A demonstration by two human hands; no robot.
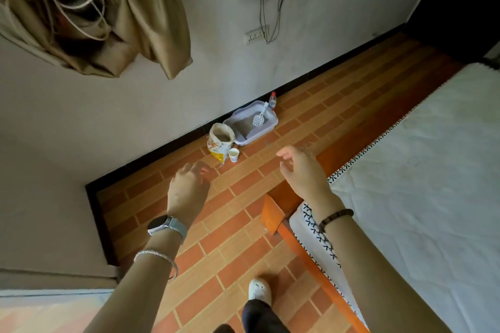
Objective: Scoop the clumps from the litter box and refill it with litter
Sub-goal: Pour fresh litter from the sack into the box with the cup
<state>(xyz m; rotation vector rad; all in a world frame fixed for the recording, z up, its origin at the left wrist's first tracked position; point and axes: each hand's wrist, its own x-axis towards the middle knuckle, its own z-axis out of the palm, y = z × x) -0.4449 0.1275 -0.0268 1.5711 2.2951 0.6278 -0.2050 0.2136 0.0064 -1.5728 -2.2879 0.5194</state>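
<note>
A floor (238, 224) tiled in a brick pattern runs to a pale wall (108, 116) with a dark skirting. A bed (419, 170) with a white mattress on a wooden frame fills the right side.

The litter box (274, 120) sits on the floor against the skirting, well ahead of the person. It holds grey litter, and a white slotted scoop (259, 119) leans inside it with the handle on the far rim. An open litter bag (220, 140) stands just beside the box's left end. A small white cup (233, 154) stands upright by the bag, and a red-capped bottle (272, 100) stands at the box's far corner.

The left hand (188, 186), with a watch (162, 226) on its wrist, is stretched forward. Its grip is loose, fingers lightly curled, holding nothing. The right hand (301, 167) reaches out over the bed's corner, its grip also loose and holding nothing. Both hands are well apart from the litter box.
</note>
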